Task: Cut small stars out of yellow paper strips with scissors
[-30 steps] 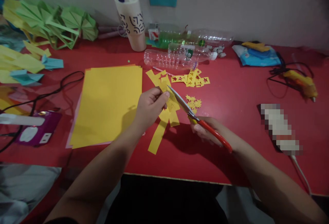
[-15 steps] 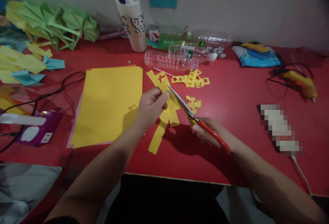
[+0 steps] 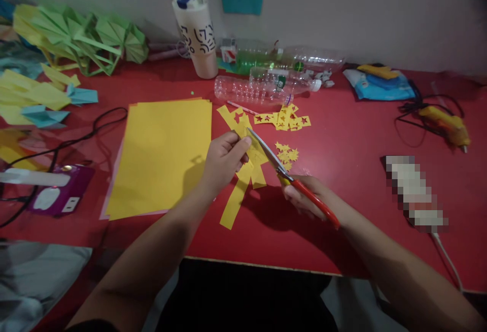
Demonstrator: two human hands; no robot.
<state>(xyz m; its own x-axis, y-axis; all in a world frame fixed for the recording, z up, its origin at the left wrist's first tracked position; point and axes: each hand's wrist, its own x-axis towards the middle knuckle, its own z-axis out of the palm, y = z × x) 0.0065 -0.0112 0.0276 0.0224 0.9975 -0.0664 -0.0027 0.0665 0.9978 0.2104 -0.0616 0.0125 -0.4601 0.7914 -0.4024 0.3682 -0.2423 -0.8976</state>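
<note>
My left hand pinches a small piece of yellow paper between thumb and fingers, above several yellow strips on the table. Red-handled scissors are gripped in my right hand. Their blades point up and left, with the tips at the paper by my left thumb. Beside the blades lies a small pile of yellow paper stars. Behind it are strips with star-shaped holes. A stack of yellow sheets lies left of my left hand.
Clear plastic bottles and a white tumbler are at the back. Folded green paper and a purple box with cables are at the left. A yellow glue gun and a blurred-out object are at the right.
</note>
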